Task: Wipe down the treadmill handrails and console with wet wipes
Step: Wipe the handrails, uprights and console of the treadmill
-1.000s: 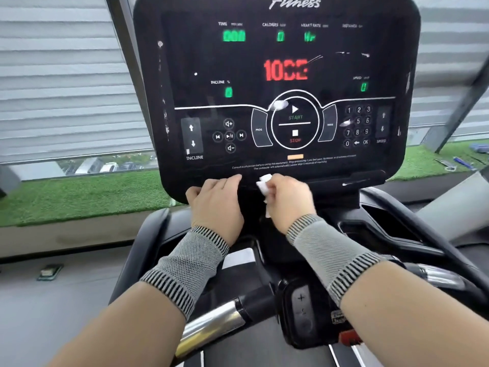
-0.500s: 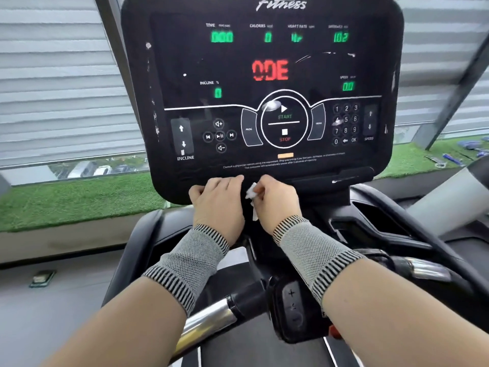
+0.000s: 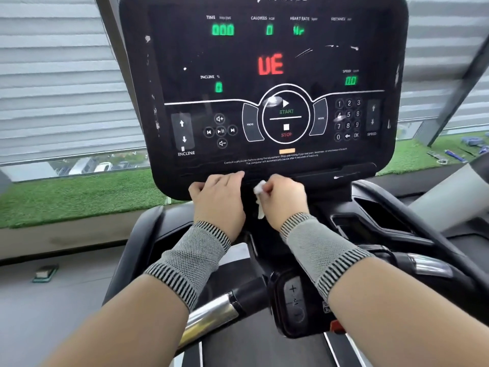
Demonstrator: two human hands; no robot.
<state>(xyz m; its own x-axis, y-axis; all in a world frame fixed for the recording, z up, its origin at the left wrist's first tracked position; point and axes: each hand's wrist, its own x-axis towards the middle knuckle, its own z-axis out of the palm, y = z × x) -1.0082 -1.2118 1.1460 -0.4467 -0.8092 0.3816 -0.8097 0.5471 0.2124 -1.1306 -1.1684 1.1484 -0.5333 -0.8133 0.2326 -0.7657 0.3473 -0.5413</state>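
Console (image 3: 264, 75) wiping is your step: your right hand (image 3: 284, 198) pinches the bunched wet wipe (image 3: 259, 190) at its near bottom edge, your left hand (image 3: 219, 197) rests flat-fingered beside it (smudges remain higher up), so sweep upward next

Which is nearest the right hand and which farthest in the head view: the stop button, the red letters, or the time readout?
From the right hand, which holds the wipe:
1. Stop button, just above the hand, low on the console.
2. Red letters, higher, mid-screen.
3. Time readout, top left of the screen.
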